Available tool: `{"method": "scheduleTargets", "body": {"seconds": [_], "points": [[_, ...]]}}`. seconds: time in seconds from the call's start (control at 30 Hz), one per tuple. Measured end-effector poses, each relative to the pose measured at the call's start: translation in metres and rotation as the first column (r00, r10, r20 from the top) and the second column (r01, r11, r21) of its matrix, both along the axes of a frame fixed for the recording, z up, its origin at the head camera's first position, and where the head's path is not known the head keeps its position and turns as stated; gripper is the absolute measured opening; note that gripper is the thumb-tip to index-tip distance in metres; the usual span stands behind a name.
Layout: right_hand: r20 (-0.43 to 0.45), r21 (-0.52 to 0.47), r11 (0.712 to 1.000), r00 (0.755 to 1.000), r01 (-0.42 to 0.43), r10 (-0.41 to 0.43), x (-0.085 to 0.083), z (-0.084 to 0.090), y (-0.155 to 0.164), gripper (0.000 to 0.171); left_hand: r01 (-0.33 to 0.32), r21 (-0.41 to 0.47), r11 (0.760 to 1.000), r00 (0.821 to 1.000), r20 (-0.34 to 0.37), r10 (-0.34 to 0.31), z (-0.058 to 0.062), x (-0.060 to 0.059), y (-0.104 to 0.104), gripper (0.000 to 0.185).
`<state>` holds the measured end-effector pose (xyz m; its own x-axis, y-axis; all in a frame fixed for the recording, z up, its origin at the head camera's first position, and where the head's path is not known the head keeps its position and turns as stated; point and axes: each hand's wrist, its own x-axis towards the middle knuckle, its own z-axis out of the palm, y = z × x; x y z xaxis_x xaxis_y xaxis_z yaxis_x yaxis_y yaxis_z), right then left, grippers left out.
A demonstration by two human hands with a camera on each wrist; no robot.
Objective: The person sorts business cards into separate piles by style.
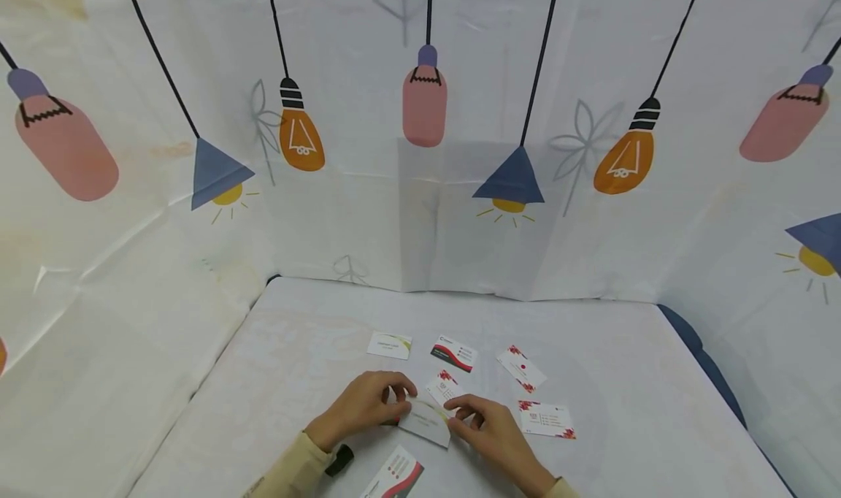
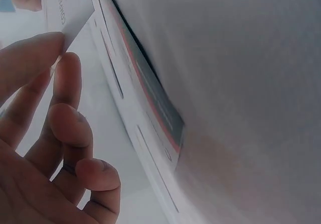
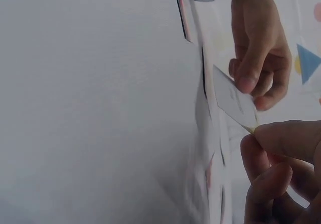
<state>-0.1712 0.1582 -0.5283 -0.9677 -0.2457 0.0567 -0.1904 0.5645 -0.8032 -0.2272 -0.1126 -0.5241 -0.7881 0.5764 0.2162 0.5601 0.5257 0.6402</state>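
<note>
A white business card with grey lettering and a yellow-green curve is held up, tilted, between two hands. The left hand pinches one end of it between thumb and finger, with the other fingers loosely curled. At the opposite corner the right hand pinches it the same way, as the right wrist view shows with the card above the table. Just beyond the held card lies a card with red leaf print, partly covered. Part of a dark and red card peeks out beneath the left hand.
On the white-covered table lie a green-curved card, a red-and-black card and two red-leaf cards toward the right. Nearest the person is another red-and-grey card. A lamp-printed sheet encloses the table's back and sides.
</note>
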Motion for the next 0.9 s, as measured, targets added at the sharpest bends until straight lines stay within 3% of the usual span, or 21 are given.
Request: {"method": "scheduleTargets", "body": {"seconds": [0.4,0.6,0.9], "points": [[-0.051,-0.038,0.999,0.998,-0.03,0.028,-0.026,0.008,-0.016,0.018,-0.074,0.016,0.997,0.992,-0.104,0.075,0.003,-0.014,-0.011,0.015],[-0.061,-0.049,0.998,0.998,-0.038,0.035,-0.038,0.009,-0.026,0.018,-0.131,-0.006,0.991,0.987,-0.09,0.13,0.006,-0.022,-0.018,0.016],[-0.087,-0.018,1.0,0.996,-0.014,0.013,-0.055,0.013,-0.041,0.018,-0.195,0.044,0.98,0.975,-0.095,0.199,0.008,-0.032,-0.028,0.018]]}}
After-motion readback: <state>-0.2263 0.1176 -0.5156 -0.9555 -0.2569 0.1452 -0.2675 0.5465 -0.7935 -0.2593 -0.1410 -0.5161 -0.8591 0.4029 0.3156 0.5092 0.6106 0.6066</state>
